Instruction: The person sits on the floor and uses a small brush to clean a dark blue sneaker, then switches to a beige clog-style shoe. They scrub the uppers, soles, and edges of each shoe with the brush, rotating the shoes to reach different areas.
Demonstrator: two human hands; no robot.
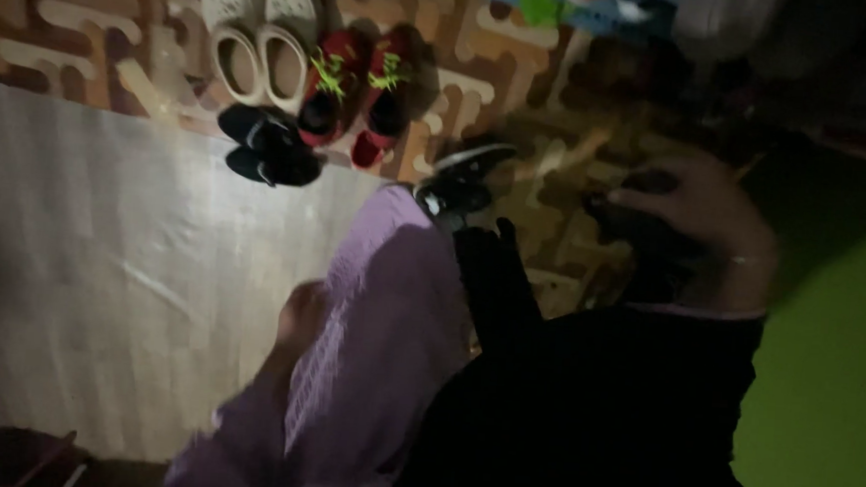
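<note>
Dimly, the right hand grips a dark shoe, mostly lost in shadow; the left hand is blurred against lilac cloth, its grip unreadable.

I find no packages, labels, signs or screens in this head view. I see nothing boxed, wrapped or tagged, and no display of any kind. The picture is dark and blurred, so small markings cannot be made out.
</note>
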